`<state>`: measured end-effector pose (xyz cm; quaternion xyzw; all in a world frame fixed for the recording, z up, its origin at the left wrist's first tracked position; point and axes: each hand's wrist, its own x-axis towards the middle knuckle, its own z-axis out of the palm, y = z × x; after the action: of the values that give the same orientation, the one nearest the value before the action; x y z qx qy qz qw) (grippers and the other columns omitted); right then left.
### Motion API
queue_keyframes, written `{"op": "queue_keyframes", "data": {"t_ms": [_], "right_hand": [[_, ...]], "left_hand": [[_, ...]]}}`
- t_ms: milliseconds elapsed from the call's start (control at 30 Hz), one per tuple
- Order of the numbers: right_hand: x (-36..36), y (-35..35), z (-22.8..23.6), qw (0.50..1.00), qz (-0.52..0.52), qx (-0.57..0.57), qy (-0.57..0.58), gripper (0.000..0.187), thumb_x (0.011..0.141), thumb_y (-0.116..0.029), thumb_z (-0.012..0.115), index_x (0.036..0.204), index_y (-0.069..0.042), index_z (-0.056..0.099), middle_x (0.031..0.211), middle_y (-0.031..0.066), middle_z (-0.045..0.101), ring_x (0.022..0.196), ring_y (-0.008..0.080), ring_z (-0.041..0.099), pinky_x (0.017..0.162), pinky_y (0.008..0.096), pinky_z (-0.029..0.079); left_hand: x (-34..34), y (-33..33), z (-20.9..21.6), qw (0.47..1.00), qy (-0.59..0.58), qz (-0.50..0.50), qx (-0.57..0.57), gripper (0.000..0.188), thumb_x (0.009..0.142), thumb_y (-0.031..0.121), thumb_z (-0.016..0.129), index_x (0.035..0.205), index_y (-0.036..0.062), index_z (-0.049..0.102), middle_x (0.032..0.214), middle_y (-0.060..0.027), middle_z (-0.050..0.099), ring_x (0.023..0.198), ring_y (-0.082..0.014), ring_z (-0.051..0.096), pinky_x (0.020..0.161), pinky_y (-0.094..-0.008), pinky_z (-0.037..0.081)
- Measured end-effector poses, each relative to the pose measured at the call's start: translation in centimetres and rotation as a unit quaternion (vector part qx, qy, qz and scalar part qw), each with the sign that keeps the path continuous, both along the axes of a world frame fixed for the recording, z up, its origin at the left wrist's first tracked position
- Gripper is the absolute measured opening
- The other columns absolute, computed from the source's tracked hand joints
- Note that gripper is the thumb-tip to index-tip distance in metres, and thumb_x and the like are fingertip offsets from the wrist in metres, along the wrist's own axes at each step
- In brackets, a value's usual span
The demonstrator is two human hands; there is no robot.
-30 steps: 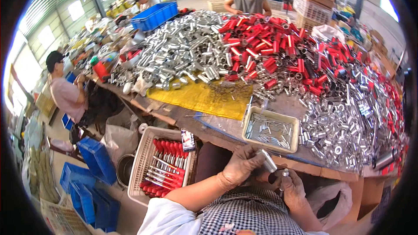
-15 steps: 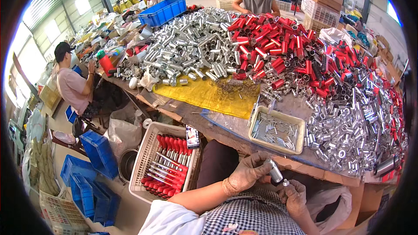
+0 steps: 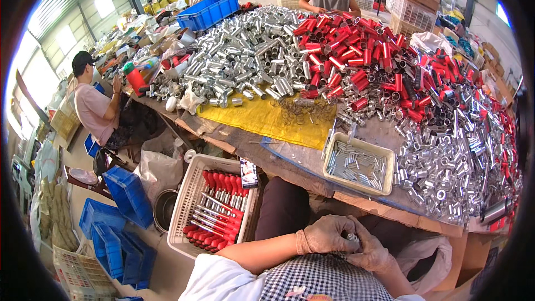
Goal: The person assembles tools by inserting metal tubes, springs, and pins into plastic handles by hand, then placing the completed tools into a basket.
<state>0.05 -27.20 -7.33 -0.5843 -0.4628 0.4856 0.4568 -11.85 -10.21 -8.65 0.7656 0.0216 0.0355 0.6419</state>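
Observation:
My two gloved hands are together in front of my checked apron. My left hand (image 3: 327, 235) is closed around a silver metal tube, mostly covered by the fingers. My right hand (image 3: 370, 251) presses against it with bent fingers, and a small silver metal part (image 3: 351, 237) shows between the hands. How the two pieces sit together is hidden. Beyond my hands, a cream tray (image 3: 356, 183) of small metal pins rests at the table's near edge. To the left, a white plastic crate (image 3: 186, 200) holds several red-handled tools (image 3: 220, 212).
Silver tubes (image 3: 245, 50), red tubes (image 3: 356, 50) and metal fittings (image 3: 446, 173) are heaped on the table. A yellow sheet (image 3: 267, 125) lies before them. Blue bins (image 3: 128, 195) stand on the left floor. Co-workers sit at the left (image 3: 96, 106) and far side (image 3: 329, 0).
My hands have come together and lower. The silver tube, plainly visible before in my left hand, is now mostly covered; the small part from my right hand is against it.

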Motion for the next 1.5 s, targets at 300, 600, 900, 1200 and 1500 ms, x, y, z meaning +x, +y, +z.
{"op": "queue_keyframes", "data": {"t_ms": [300,600,900,1200,1500], "right_hand": [[6.8,-4.0,-1.6,0.859,-0.469,0.198,-0.050,0.010,0.088,-0.008,0.057,0.098,-0.009,0.058,0.080,0.0015,0.057,0.057,0.0104,0.052,0.053,0.0243,0.047],[13.4,-4.5,-9.9,0.764,-0.566,0.237,-0.202,0.030,0.098,-0.018,0.050,0.121,0.000,0.056,0.110,0.0101,0.062,0.095,0.0219,0.058,0.083,0.0332,0.047],[14.1,-3.9,-10.1,0.837,-0.472,0.153,-0.231,0.034,0.094,-0.021,0.061,0.120,0.000,0.057,0.113,0.0074,0.060,0.099,0.0183,0.056,0.086,0.0320,0.046],[14.7,-3.7,-11.7,0.836,-0.495,0.227,-0.072,0.036,0.094,-0.018,0.061,0.124,0.000,0.055,0.120,0.0101,0.059,0.108,0.0198,0.055,0.094,0.0346,0.044],[15.4,-3.9,-12.7,0.823,-0.504,0.235,-0.116,0.036,0.094,-0.019,0.060,0.123,0.001,0.056,0.122,0.0110,0.059,0.108,0.0202,0.056,0.092,0.0327,0.046]], "left_hand": [[-6.3,8.9,-7.9,0.782,-0.118,0.485,0.374,0.027,0.079,0.012,0.067,0.103,0.0052,0.059,0.095,-0.0140,0.060,0.089,-0.0361,0.056,0.080,-0.0437,0.045],[-15.3,16.1,-31.6,0.614,0.275,0.532,0.515,0.057,0.075,0.052,0.064,0.128,0.0346,0.052,0.130,-0.0124,0.047,0.120,-0.0343,0.043,0.101,-0.0503,0.033],[-15.1,17.9,-32.6,0.659,0.289,0.431,0.545,0.060,0.075,0.051,0.065,0.129,0.0280,0.053,0.141,-0.0178,0.037,0.130,-0.0389,0.031,0.106,-0.0550,0.025],[-14.6,17.6,-30.5,0.696,0.292,0.457,0.470,0.063,0.075,0.047,0.067,0.130,0.0202,0.051,0.141,-0.0178,0.036,0.130,-0.0390,0.030,0.108,-0.0542,0.024],[-14.4,17.8,-30.2,0.704,0.294,0.429,0.483,0.061,0.073,0.041,0.069,0.128,0.0194,0.052,0.136,-0.0195,0.040,0.126,-0.0395,0.035,0.104,-0.0535,0.029]]}}
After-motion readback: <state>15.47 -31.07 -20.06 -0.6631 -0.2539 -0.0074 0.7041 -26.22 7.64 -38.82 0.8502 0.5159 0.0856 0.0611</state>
